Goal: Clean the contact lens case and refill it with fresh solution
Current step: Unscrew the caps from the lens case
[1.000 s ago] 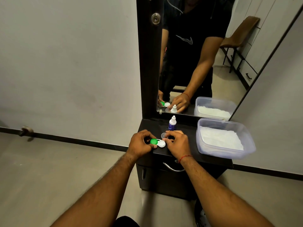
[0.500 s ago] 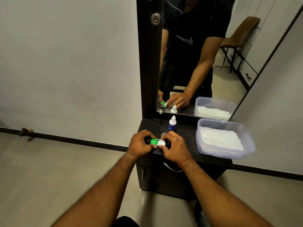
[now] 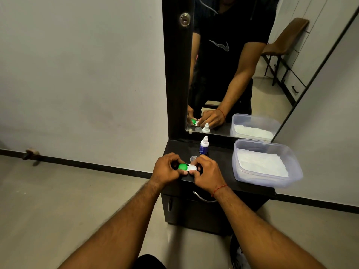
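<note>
Near the front left corner of the dresser (image 3: 219,162), the contact lens case (image 3: 187,167) lies crosswise between both hands; the left hand (image 3: 166,168) grips its green-capped end; the right hand (image 3: 206,172) pinches its white-capped end; the solution bottle (image 3: 203,145) stands just behind.

On my feed, a clear plastic tub (image 3: 258,178) holding something white sits at the right end of the dark bench (image 3: 221,154). Behind it stands a mirror (image 3: 262,98), reflecting a brown chair (image 3: 287,35). A curved handle (image 3: 203,199) shows on the drawer front.
</note>
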